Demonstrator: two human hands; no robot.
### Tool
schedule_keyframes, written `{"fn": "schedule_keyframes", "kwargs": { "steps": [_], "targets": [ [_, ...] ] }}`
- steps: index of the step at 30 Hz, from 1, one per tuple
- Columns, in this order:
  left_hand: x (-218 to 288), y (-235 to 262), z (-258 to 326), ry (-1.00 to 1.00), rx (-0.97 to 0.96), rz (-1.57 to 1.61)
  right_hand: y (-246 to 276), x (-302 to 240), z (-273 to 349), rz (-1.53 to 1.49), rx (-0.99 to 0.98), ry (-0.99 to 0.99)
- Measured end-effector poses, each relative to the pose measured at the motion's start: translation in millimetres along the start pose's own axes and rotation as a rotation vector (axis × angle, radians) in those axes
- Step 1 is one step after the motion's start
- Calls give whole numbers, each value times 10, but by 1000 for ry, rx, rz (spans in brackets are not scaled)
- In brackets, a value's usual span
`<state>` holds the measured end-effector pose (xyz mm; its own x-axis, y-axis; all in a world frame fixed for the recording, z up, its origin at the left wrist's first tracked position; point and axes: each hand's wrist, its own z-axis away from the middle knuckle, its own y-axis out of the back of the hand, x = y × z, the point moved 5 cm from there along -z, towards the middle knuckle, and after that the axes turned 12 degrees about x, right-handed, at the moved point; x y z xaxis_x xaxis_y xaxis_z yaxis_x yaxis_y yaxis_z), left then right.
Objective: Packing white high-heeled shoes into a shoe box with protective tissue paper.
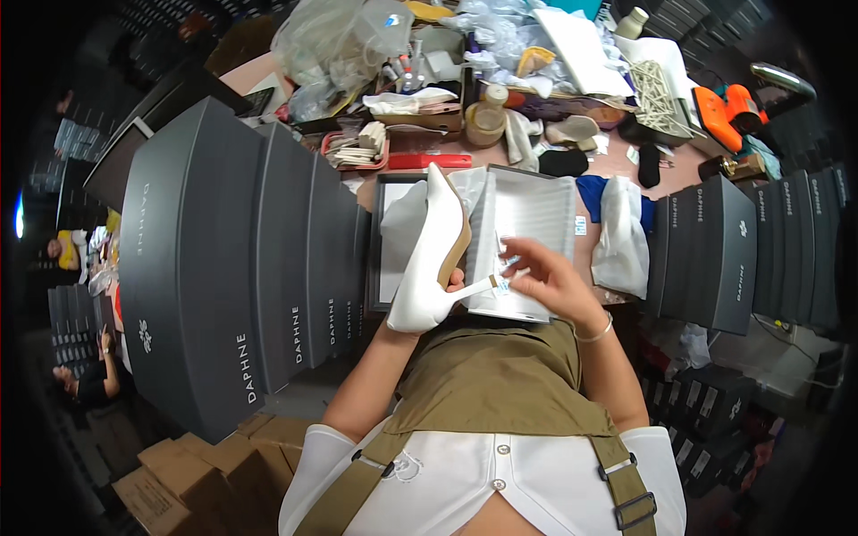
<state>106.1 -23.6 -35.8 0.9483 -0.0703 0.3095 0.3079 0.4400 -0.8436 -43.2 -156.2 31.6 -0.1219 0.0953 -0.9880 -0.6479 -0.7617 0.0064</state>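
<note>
A white high-heeled pump [424, 272] is held over an open shoe box, its toe pointing away and its thin heel toward the right. My left hand [457, 280] is closed round it from behind; only fingertips show past the shoe. Close to the heel tip is my right hand [559, 284], its fingers bent but apart. Small white printed labels lie by those fingertips; whether the fingers touch them I cannot tell. Below, the shoe box [573, 205] has a dark outside and a pale striped inside. White tissue paper [404, 219] lies in its left part.
Tall rows of dark shoe boxes [214, 268] stand left, more boxes [706, 255] right. A white cloth-like bundle [621, 241] lies beside the open box. Beyond are a red bar [429, 162], a bottle [486, 116] and an orange tape dispenser [718, 118]. Cartons [161, 487] stand lower left.
</note>
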Motion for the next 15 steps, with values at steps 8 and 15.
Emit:
{"fn": "schedule_keyframes", "kwargs": {
  "steps": [8, 15],
  "targets": [
    [-6, 32, -138, 28, -1, 19, -393, 89, 348, -96, 53, -88],
    [-12, -270, -145, -11, 41, -139, -312, 82, 322, -114, 120, -86]
  ]
}}
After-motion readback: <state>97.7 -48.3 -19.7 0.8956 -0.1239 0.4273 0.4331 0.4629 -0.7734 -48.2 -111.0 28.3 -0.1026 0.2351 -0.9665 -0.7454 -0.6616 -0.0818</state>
